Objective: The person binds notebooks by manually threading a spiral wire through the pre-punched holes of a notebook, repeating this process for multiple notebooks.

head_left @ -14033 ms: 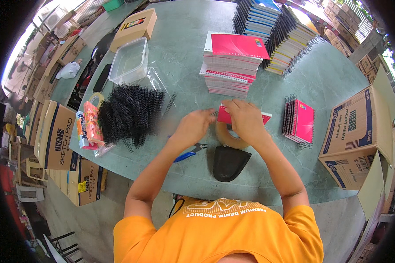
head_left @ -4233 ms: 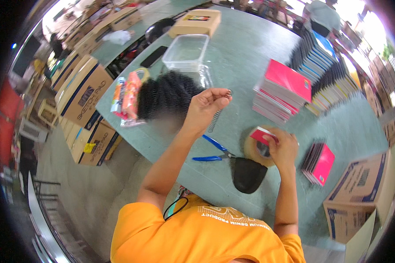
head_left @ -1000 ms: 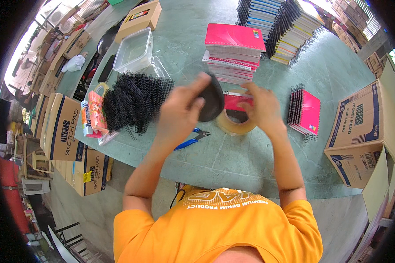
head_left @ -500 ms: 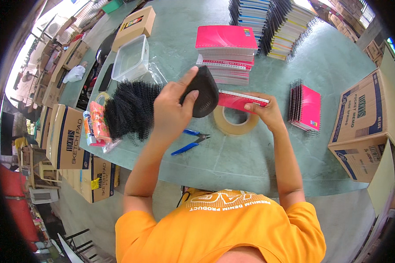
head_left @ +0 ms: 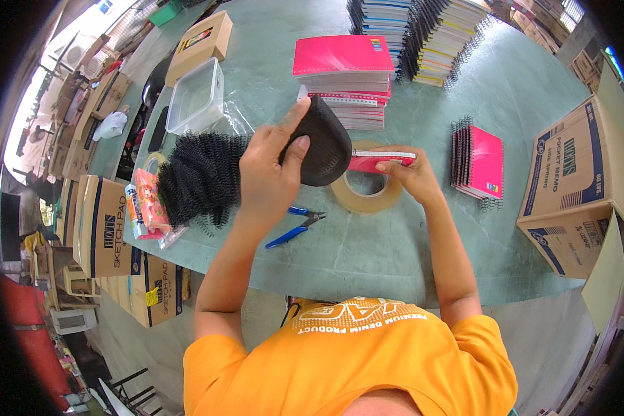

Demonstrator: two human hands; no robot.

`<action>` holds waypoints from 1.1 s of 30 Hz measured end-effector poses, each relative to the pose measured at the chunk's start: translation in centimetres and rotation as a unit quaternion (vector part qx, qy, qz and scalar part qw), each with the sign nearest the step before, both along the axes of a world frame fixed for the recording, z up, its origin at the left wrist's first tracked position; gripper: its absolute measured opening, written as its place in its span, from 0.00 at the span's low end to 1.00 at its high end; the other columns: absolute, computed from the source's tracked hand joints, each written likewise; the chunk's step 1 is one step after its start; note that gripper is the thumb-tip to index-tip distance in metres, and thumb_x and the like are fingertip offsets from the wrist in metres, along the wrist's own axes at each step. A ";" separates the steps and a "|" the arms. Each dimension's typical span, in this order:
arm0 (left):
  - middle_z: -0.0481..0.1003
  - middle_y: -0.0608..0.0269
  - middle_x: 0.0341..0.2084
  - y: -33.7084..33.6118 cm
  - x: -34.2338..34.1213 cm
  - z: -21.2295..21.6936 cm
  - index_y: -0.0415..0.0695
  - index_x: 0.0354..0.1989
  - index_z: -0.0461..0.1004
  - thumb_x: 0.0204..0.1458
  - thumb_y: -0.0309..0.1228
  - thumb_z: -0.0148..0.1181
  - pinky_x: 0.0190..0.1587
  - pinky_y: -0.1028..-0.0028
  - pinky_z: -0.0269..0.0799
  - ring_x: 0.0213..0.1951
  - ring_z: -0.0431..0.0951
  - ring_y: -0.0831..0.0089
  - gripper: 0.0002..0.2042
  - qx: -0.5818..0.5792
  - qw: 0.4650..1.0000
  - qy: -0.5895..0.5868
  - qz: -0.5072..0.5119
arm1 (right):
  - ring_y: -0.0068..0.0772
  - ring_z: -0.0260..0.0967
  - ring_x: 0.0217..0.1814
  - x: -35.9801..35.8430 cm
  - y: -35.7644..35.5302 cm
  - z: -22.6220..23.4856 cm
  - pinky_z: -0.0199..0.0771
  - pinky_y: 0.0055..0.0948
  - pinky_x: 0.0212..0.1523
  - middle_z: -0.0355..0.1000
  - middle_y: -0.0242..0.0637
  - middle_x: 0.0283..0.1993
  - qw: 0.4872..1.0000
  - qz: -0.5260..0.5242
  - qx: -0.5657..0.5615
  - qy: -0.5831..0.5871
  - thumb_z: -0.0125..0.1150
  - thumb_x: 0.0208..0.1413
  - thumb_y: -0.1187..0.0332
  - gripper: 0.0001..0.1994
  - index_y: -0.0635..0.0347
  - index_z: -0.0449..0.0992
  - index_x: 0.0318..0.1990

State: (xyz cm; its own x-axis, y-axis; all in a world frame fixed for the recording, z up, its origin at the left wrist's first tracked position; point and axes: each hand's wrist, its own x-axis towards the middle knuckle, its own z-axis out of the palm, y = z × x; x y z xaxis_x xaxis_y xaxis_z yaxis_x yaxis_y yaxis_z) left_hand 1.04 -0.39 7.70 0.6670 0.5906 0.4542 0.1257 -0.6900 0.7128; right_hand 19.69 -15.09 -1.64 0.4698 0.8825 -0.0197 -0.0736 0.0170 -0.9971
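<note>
Left hand (head_left: 270, 156): gripped a black, rounded, matte pad (head_left: 320, 144) between thumb and fingers. Right hand (head_left: 414, 176): pinched a small, pink-covered paper notebook (head_left: 366, 163) over a tan, translucent tape roll (head_left: 364, 203); held only toward its right end, the notebook could have twisted loose under a push from the pad.

Green table (head_left: 367, 256) | black coils (head_left: 201, 177) | pliers (head_left: 311, 219) | tape roll (head_left: 366, 203) | pink notebooks (head_left: 487, 163)

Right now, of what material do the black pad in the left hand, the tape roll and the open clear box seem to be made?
The black pad: perhaps foam or rubber, matt, with a grainy-looking face. The tape roll: probably plastic film, smooth, translucent tan. The clear box: likely rigid plastic; the table shows through it.
</note>
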 end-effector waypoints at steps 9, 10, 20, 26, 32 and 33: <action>0.71 0.53 0.27 -1.3 1.0 -1.1 0.51 0.54 0.70 0.48 0.24 0.58 0.39 0.71 0.68 0.31 0.73 0.61 0.22 0.031 0.996 0.058 -0.063 | 0.20 0.70 0.39 -0.4 -0.2 0.9 0.70 0.22 0.42 0.76 0.31 0.37 1.000 0.010 -0.008 -0.027 0.62 0.48 0.77 0.12 0.65 0.76 0.43; 0.72 0.54 0.28 -1.8 0.9 -1.4 0.50 0.54 0.70 0.48 0.24 0.57 0.38 0.72 0.68 0.31 0.73 0.63 0.22 0.034 0.990 0.111 -0.084 | 0.19 0.70 0.39 -0.3 -0.2 0.8 0.70 0.22 0.42 0.76 0.30 0.36 0.999 0.017 0.007 -0.027 0.62 0.48 0.78 0.12 0.65 0.76 0.43; 0.74 0.55 0.30 -1.9 1.2 -1.2 0.46 0.53 0.71 0.49 0.23 0.57 0.37 0.71 0.70 0.31 0.75 0.67 0.20 0.077 0.987 0.080 -0.114 | 0.16 0.68 0.37 -0.4 -0.1 -0.5 0.69 0.19 0.39 0.75 0.28 0.37 0.998 0.016 0.040 -0.035 0.59 0.50 0.78 0.13 0.65 0.75 0.46; 0.75 0.55 0.31 -2.8 1.8 -2.3 0.49 0.52 0.72 0.47 0.24 0.58 0.37 0.69 0.71 0.31 0.75 0.63 0.21 0.135 0.964 0.155 -0.166 | 0.15 0.66 0.41 0.0 -0.3 -1.0 0.67 0.21 0.45 0.75 0.27 0.41 0.997 0.037 -0.028 -0.059 0.58 0.51 0.77 0.15 0.62 0.74 0.48; 0.74 0.53 0.30 -2.7 2.4 -1.2 0.51 0.51 0.73 0.47 0.24 0.56 0.40 0.68 0.71 0.35 0.76 0.59 0.20 0.112 0.958 0.210 -0.161 | 0.17 0.67 0.43 -0.2 -0.2 -1.2 0.68 0.23 0.46 0.74 0.26 0.41 0.998 0.046 0.011 -0.050 0.51 0.51 0.80 0.16 0.62 0.74 0.49; 0.74 0.52 0.29 -3.4 2.4 -1.6 0.49 0.51 0.72 0.48 0.24 0.56 0.40 0.69 0.71 0.36 0.76 0.61 0.19 0.112 0.950 0.199 -0.212 | 0.17 0.66 0.44 -0.1 0.0 -1.6 0.67 0.24 0.47 0.74 0.28 0.42 0.988 0.034 0.071 -0.131 0.51 0.51 0.80 0.16 0.62 0.73 0.49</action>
State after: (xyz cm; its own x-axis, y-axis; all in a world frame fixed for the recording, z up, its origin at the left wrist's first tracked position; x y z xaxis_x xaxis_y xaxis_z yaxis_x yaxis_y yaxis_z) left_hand 3.42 -3.80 6.13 0.9686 0.1486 0.1993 0.0306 -0.8670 0.4974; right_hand 19.59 -15.05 -3.21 0.3823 0.8971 0.2215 0.1803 0.1627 -0.9701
